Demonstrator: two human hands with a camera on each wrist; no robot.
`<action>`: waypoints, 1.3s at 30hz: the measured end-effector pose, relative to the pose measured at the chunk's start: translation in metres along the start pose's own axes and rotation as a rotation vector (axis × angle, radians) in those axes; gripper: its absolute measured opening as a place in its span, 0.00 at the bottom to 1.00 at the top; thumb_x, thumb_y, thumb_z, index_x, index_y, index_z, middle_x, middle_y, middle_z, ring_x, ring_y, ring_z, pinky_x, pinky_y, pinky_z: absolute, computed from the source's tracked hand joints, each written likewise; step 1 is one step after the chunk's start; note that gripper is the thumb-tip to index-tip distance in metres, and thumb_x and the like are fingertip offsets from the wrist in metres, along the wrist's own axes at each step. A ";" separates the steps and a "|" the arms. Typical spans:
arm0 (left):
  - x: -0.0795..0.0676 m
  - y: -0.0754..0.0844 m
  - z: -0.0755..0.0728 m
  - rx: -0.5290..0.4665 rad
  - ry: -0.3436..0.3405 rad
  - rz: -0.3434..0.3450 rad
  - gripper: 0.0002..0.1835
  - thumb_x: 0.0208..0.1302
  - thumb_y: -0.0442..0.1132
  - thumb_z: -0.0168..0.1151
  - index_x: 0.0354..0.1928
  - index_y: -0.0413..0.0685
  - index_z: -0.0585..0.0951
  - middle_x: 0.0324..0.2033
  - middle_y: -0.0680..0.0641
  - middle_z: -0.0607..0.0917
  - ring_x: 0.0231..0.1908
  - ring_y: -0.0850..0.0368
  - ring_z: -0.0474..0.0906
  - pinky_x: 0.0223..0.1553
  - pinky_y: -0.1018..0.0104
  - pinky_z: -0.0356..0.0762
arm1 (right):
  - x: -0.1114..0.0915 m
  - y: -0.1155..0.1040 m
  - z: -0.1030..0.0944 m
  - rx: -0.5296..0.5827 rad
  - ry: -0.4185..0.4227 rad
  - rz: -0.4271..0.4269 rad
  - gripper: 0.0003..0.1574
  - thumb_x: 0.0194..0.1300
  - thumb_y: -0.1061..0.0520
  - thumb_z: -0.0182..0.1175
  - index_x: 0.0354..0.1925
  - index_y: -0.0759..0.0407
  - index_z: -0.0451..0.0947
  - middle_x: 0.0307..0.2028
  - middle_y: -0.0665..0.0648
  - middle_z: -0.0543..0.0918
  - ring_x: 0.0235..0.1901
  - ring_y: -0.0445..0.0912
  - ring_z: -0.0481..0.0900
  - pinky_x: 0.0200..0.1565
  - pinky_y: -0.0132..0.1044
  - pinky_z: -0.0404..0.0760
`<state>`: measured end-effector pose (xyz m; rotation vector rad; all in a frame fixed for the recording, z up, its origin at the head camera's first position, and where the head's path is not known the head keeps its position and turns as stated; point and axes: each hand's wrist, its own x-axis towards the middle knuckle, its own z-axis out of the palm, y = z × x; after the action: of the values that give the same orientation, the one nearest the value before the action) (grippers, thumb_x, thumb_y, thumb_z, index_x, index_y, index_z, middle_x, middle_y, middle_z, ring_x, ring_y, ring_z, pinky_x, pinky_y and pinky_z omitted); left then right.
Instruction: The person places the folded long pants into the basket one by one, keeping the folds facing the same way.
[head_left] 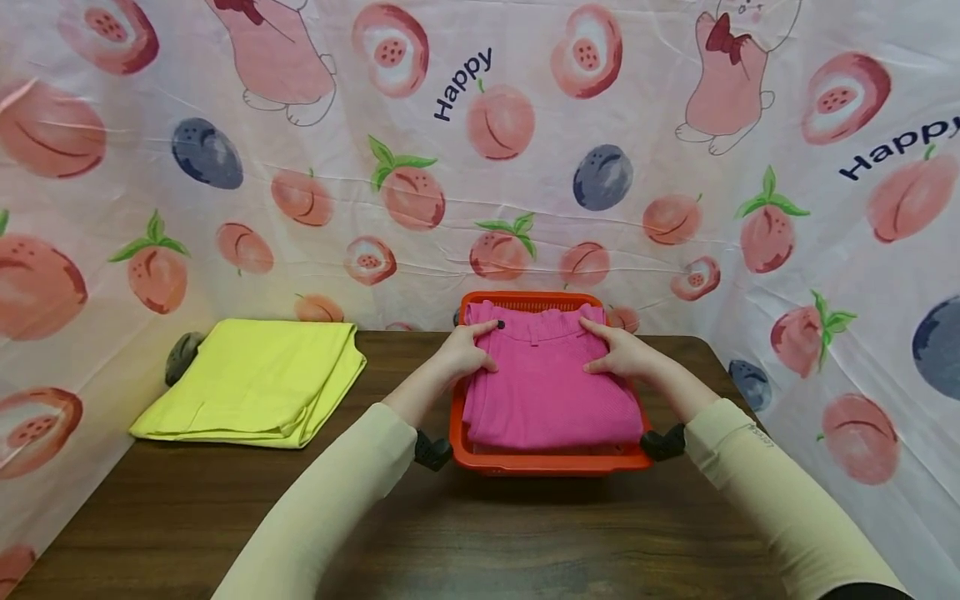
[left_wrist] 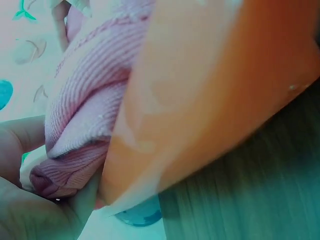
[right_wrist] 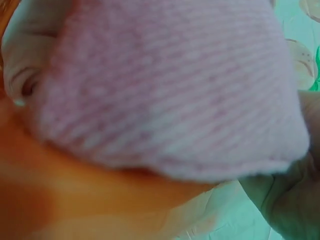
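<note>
Folded pink pants [head_left: 555, 375] with a waistband, belt loops and a dark button lie in an orange-red plastic basket [head_left: 551, 463]. My left hand [head_left: 461, 352] grips their left edge near the waistband. In the left wrist view, thumb and fingers stand on either side of the layered ribbed fabric [left_wrist: 90, 115]. On the opposite edge, my right hand [head_left: 626, 354] holds the pants the same way. The right wrist view has the cloth [right_wrist: 175, 90] between the fingers and thumb, above the basket wall [right_wrist: 100, 190]. Fingers under the cloth are partly hidden.
A folded yellow garment [head_left: 255, 383] lies on the dark wooden table [head_left: 480, 542] to the left. Behind it is a dark rounded object [head_left: 182, 357]. Fruit-printed cloth [head_left: 495, 200] hangs along the back and both sides of the table.
</note>
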<state>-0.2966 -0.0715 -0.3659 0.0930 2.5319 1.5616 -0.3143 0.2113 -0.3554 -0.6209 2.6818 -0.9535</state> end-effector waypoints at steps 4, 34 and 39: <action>0.001 0.002 0.001 0.017 0.009 -0.031 0.43 0.47 0.22 0.67 0.68 0.51 0.69 0.68 0.37 0.61 0.64 0.46 0.58 0.58 0.52 0.67 | 0.003 -0.002 0.000 -0.024 -0.021 0.026 0.52 0.60 0.60 0.67 0.73 0.65 0.49 0.68 0.76 0.53 0.67 0.65 0.51 0.65 0.58 0.53; 0.004 0.003 0.025 0.546 0.052 0.056 0.47 0.49 0.34 0.72 0.72 0.48 0.60 0.57 0.28 0.65 0.41 0.41 0.76 0.40 0.55 0.78 | 0.009 -0.003 0.006 -0.198 -0.074 0.065 0.52 0.59 0.58 0.67 0.73 0.66 0.50 0.68 0.74 0.57 0.66 0.64 0.56 0.63 0.57 0.58; 0.001 0.007 0.020 0.518 -0.028 0.045 0.48 0.52 0.35 0.70 0.74 0.44 0.55 0.60 0.27 0.62 0.48 0.40 0.73 0.47 0.53 0.76 | 0.002 -0.009 0.007 -0.205 -0.163 0.048 0.50 0.59 0.58 0.67 0.72 0.66 0.52 0.68 0.74 0.56 0.66 0.65 0.56 0.63 0.58 0.58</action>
<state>-0.2948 -0.0506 -0.3687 0.2321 2.8589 0.8696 -0.3113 0.2004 -0.3550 -0.6416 2.6528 -0.5921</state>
